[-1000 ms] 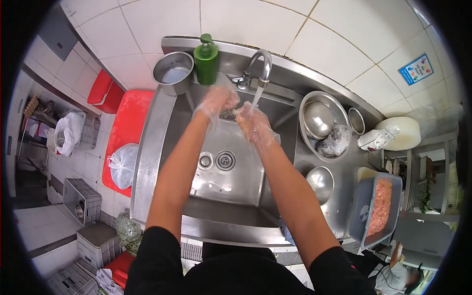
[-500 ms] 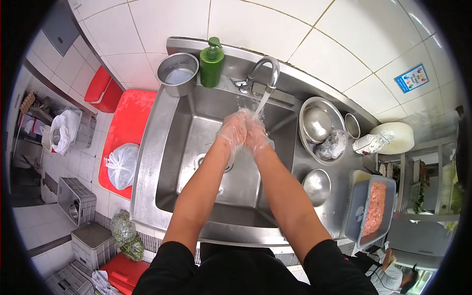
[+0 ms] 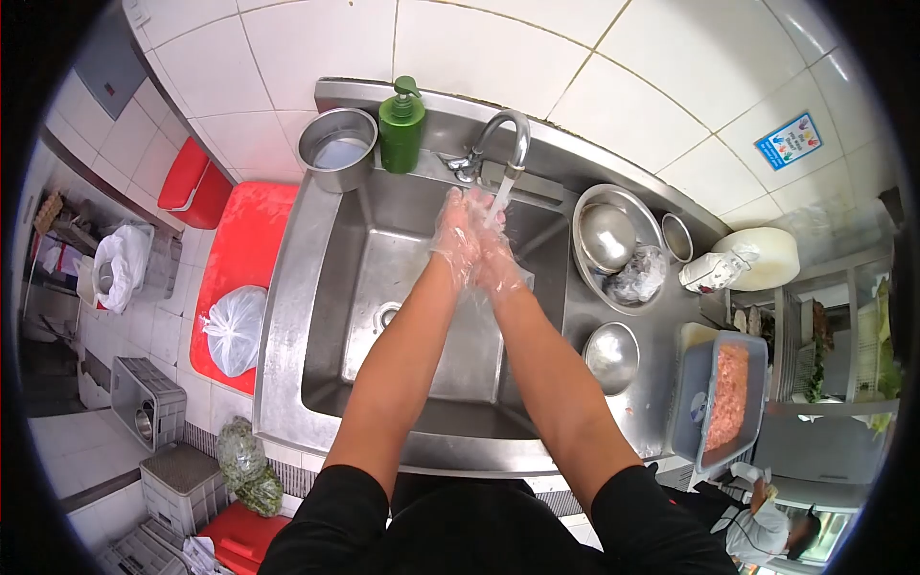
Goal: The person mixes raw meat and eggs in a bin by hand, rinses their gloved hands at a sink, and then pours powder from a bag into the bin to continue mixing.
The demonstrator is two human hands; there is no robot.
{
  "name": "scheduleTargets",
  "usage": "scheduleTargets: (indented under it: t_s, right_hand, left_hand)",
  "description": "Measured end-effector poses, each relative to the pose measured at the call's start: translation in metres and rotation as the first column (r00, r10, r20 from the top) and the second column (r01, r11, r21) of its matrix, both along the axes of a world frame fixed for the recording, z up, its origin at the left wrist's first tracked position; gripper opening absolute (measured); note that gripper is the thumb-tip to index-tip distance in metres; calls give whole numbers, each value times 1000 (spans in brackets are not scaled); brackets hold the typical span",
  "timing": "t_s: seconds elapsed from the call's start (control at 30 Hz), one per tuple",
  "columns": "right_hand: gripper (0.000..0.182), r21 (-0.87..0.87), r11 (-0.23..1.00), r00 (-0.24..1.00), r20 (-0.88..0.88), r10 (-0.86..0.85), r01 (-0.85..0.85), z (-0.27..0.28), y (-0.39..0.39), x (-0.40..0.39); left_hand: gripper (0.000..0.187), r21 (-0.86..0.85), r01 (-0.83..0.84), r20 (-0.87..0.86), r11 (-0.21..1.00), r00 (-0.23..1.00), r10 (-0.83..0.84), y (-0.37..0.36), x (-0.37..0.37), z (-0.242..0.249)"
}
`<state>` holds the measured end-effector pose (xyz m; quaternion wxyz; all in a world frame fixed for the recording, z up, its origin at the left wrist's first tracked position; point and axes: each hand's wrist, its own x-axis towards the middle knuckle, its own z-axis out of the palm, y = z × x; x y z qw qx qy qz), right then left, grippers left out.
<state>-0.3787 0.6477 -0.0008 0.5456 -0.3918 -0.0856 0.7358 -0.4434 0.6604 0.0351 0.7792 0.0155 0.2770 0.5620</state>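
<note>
Both my hands wear clear, thin plastic gloves and are held together over the steel sink (image 3: 359, 287). My left hand (image 3: 454, 232) has its fingers stretched toward the wall, its side touching the other hand. Beside it, my right hand (image 3: 494, 251) is turned palm up with its fingers extended, wet from the running water (image 3: 499, 199). That stream falls from the curved faucet (image 3: 520, 144) onto the fingers. Neither hand appears to hold anything. Behind the sink's left corner stands a green pump bottle (image 3: 401, 134).
A steel pot (image 3: 337, 151) stands left of the bottle. Right of the sink are a large bowl (image 3: 581, 259), a smaller bowl (image 3: 611, 358) and a grey tub (image 3: 692, 402) of pink minced meat. A bagged item (image 3: 235, 331) lies on a red lid (image 3: 251, 225). Another person (image 3: 762, 532) is at lower right.
My hands have moved slightly toward the wall under the stream, and their fingers now look straighter and more spread. The camera view has shifted slightly. Water keeps running.
</note>
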Motion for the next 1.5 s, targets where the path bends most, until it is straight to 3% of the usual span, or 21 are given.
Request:
scheduleTargets:
  t_s: [0.1,0.17,0.2,0.23,0.27,0.3,0.33,0.37,0.43,0.5,0.53,0.63,0.87,0.93,1.03,1.17,1.23,1.37,1.43,1.47,1.5]
  right_hand:
    - [35,48,998,971,235,32,-44,-2,0,-4]
    - [29,-20,996,878,474,-68,88,36,-8,-9]
    - [29,-19,996,879,472,-66,86,26,-1,0]
    - [26,-50,999,953,302,4,12,3,13,13]
    - [24,-68,996,990,120,73,-65,-10,20,21]
    - [22,-14,999,998,48,36,-35,-6,17,23]
    - [22,-13,999,998,48,37,-37,-7,17,26]
    - [20,48,990,990,39,134,-135,-5,17,29]
    - [19,110,966,972,36,231,-233,6,15,27]
    - [21,-167,931,866,342,364,-325,17,12,24]
    - [21,-168,929,864,342,369,-330,22,9,21]
    - [27,-134,924,844,376,383,-359,38,-3,17]
    - [48,-276,905,795,439,419,-324,53,-10,11]
    - [52,-249,917,810,435,394,-313,42,-7,18]
    - [45,-192,941,844,417,336,-279,23,-4,25]
    - [31,-75,956,859,422,290,-285,3,2,28]
    - [27,30,950,878,392,275,-311,11,2,19]
    - [22,-2,993,890,444,104,-115,18,18,1]
    - [21,1,1000,924,382,22,-24,12,17,-3]
    - [24,72,997,982,185,-34,21,11,15,-1]
    - [27,131,988,997,-22,-77,80,10,14,2]
  left_hand:
    - [44,-9,40,-48,999,998,-40,-1,3,-2]
    - [39,-30,70,-123,997,990,-73,-7,4,-4]
    - [33,165,26,-343,986,939,33,-14,6,-8]
    - [28,358,25,-521,934,835,177,-20,6,-11]
    - [28,356,24,-523,934,834,178,-28,1,-10]
    - [26,440,223,-803,870,531,270,-35,-6,-10]
    - [25,420,435,-906,797,142,400,-41,-13,-7]
    - [25,420,434,-905,797,141,401,-46,-15,-8]
    - [21,345,614,-775,710,-240,584,-53,-20,-9]
    - [23,203,699,-825,686,-256,505,-56,-29,5]
    - [25,59,771,-862,635,-282,422,-57,-33,14]
    - [30,-3,755,-837,656,-361,412,-46,-32,1]
    - [36,24,662,-856,749,-373,357,-30,-23,7]
    - [36,-121,756,-828,643,-434,354,-20,-16,-17]
    - [35,-13,795,-809,607,-365,461,-15,-6,-27]
    - [37,-86,838,-780,539,-394,487,-22,-17,7]
    - [37,56,676,-913,734,-262,312,-18,-18,-5]
    - [39,132,643,-949,754,-138,283,-22,-27,7]
    - [42,392,201,-779,898,591,207,-10,-15,-44]
    - [42,391,200,-781,899,589,208,-12,-13,-47]
    - [43,403,106,-676,909,705,217,-17,-11,-48]
